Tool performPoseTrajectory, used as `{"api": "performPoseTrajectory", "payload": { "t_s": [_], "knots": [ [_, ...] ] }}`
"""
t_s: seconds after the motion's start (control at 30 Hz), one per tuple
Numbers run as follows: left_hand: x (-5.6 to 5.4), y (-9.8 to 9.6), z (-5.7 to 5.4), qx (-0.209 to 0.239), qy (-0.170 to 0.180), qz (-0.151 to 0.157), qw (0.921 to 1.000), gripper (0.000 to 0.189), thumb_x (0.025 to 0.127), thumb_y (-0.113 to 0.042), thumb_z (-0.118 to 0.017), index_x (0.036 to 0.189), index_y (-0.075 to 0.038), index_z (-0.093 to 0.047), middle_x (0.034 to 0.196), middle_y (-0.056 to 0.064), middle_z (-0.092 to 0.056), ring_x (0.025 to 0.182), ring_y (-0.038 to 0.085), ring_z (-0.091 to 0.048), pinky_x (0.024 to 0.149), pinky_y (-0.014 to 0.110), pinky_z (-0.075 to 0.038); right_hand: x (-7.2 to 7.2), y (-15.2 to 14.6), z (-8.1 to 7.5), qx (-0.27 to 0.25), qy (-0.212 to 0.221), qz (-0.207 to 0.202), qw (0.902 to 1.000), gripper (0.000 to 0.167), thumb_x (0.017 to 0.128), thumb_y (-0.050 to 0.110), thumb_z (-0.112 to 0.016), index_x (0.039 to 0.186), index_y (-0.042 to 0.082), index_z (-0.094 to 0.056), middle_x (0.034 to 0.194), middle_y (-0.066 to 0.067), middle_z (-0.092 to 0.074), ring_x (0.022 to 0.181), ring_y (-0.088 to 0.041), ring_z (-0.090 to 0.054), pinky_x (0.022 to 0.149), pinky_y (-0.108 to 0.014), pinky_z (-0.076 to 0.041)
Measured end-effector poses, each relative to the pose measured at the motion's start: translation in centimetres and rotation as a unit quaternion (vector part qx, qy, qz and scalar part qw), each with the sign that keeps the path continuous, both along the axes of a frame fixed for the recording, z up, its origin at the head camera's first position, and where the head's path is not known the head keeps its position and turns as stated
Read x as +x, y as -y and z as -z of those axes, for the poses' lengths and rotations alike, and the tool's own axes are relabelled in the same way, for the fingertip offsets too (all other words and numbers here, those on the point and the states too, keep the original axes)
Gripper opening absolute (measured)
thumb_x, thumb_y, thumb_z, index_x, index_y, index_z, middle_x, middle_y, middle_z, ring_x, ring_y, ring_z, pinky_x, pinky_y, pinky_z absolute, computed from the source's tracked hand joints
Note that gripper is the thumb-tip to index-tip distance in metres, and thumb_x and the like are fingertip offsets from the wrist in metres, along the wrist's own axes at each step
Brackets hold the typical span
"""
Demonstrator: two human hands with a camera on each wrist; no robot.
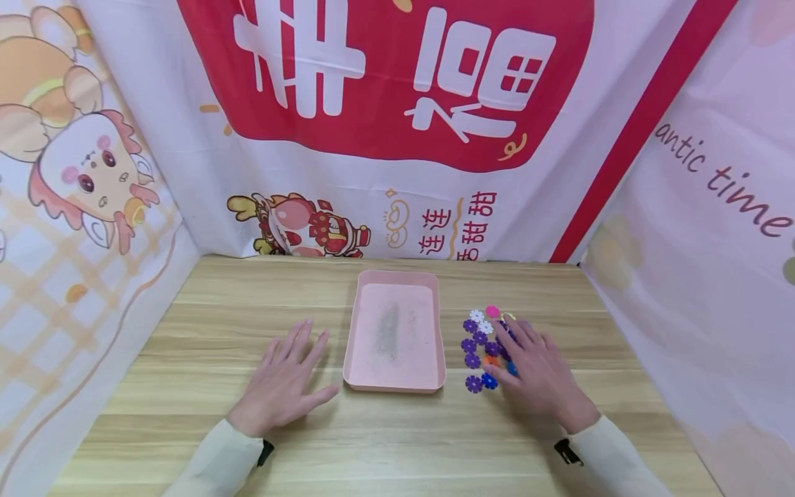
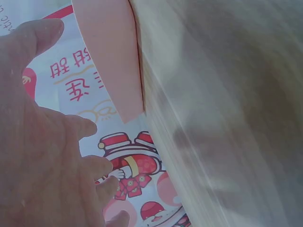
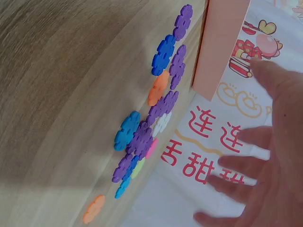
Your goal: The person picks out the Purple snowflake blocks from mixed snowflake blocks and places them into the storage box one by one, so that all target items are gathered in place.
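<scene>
Pink shallow tray: rectangular, rigid-looking, perhaps plastic (image 1: 395,387); flat on the pale wood-grain table (image 1: 279,290), roughly between the two hands. No disc in it; grey speckled patch on its floor, dirt or marking, cannot tell.
Notched flower-shaped discs: small, flat, plastic-looking (image 1: 468,345); loose group on the table, right of the tray and apart from it. Mostly purple; also blue, white, orange, pink, yellow-green. One orange disc (image 3: 94,208) lies off by itself in the right-wrist view.
Right hand: above the discs (image 1: 542,373), fingers spread, nothing grasped; right-wrist view shows a gap between fingers and discs.
Left hand: beside the tray's left side (image 1: 282,386), fingers spread, released, no contact seen.
Why so placed: discs probably lie to the right for easy reach by that hand; central tray looks reachable from either side.
In the way: tray's raised wall stands between left hand and discs; right hand hides some discs from the head view, so no full count.
Around: white fabric backdrop with red panel (image 1: 373,124) behind, printed cloths either side; pale sleeves (image 1: 217,455), a black band (image 1: 265,453) at each cuff.
</scene>
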State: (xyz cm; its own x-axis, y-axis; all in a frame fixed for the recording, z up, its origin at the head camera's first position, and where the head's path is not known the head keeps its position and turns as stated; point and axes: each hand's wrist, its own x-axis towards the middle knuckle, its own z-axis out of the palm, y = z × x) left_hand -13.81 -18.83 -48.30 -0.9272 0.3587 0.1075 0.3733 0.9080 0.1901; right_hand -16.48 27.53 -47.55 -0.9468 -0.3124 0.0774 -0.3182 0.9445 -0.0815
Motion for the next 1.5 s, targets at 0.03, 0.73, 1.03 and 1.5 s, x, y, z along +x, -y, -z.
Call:
{"api": "performPoseTrajectory", "payload": {
  "t_s": [0.03, 0.73, 1.03, 1.5],
  "knots": [
    [-0.1, -0.1, 0.0, 0.0, -0.001, 0.002, 1.0, 0.092, 0.096, -0.066, -0.062, 0.166, -0.012, -0.035, 0.177, 0.02, -0.017, 0.162, 0.043, -0.022, 0.125, 0.074, -0.026, 0.0, 0.1, -0.1, -0.005, -0.004, -0.011, 0.9999, 0.085, 0.101, 0.064, -0.06, 0.168, 0.022, -0.031, 0.174, -0.015, -0.032, 0.157, -0.045, -0.035, 0.123, -0.075, -0.03],
    [-1.8, -4.8, 1.2, 0.017, 0.041, 0.042, 0.9981, 0.107, 0.098, -0.069, -0.056, 0.167, 0.004, -0.018, 0.178, 0.02, -0.011, 0.166, 0.038, -0.013, 0.133, 0.061, -0.02, -0.6, 1.7, 1.1, -0.029, 0.072, -0.179, 0.9807, 0.053, 0.087, 0.029, -0.087, 0.134, 0.012, -0.07, 0.137, -0.009, -0.069, 0.127, -0.029, -0.067, 0.104, -0.047, -0.06],
    [-2.4, -5.7, 1.6, 0.01, 0.05, 0.05, 0.9975, 0.106, 0.099, -0.07, -0.054, 0.167, 0.004, -0.017, 0.177, 0.021, -0.011, 0.166, 0.037, -0.011, 0.134, 0.059, -0.02, -0.9, 1.9, 1.9, -0.037, 0.081, -0.19, 0.9777, 0.043, 0.088, 0.022, -0.086, 0.128, 0.014, -0.074, 0.13, -0.005, -0.073, 0.119, -0.023, -0.07, 0.1, -0.04, -0.063],
    [-2.6, -6.2, 1.9, 0.006, 0.089, 0.047, 0.995, 0.103, 0.102, -0.07, -0.049, 0.167, 0.004, -0.018, 0.178, 0.021, -0.009, 0.167, 0.038, -0.009, 0.135, 0.057, -0.017, -1.4, 2.1, 1.7, -0.056, 0.137, -0.169, 0.9746, 0.035, 0.091, 0.019, -0.083, 0.125, 0.016, -0.075, 0.126, -0.003, -0.075, 0.117, -0.022, -0.071, 0.099, -0.043, -0.063]
  ]
}}
